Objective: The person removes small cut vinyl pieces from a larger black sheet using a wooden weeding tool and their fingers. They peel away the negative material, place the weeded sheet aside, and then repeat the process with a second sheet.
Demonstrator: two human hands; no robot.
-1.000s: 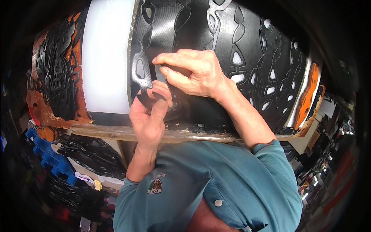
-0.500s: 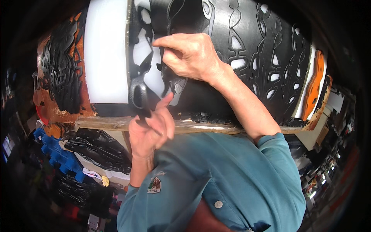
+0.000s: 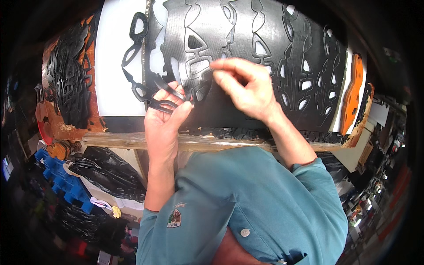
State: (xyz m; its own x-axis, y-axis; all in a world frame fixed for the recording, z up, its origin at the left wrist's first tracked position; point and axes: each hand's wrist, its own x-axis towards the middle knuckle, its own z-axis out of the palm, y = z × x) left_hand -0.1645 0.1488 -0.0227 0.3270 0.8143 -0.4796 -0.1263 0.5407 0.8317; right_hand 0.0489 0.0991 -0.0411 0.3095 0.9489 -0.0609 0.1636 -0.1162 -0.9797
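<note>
In my left hand, closed on it near the bench's front edge, is a thin black cut-out piece. A chain of ring-shaped openings runs along it, and it stretches up over the white sheet. Loose narrow strips of it curl between thumb and fingers. Close by on the right lies a large black textured sheet with rows of curved cut shapes and white showing through the holes. Above one cut shape, my right hand is bent into a pinch of thumb and forefinger; whatever lies between the tips is too small to make out.
A white sheet lies left of the black one. Beyond it is a heap of black cut pieces. An orange cut-out strip rests at the right. A wooden rail edges the bench; blue interlocking pieces and a black bag lie below.
The black piece has come off to the left over the white sheet, with my left hand now gripping its lower end. My right hand has moved right and down.
</note>
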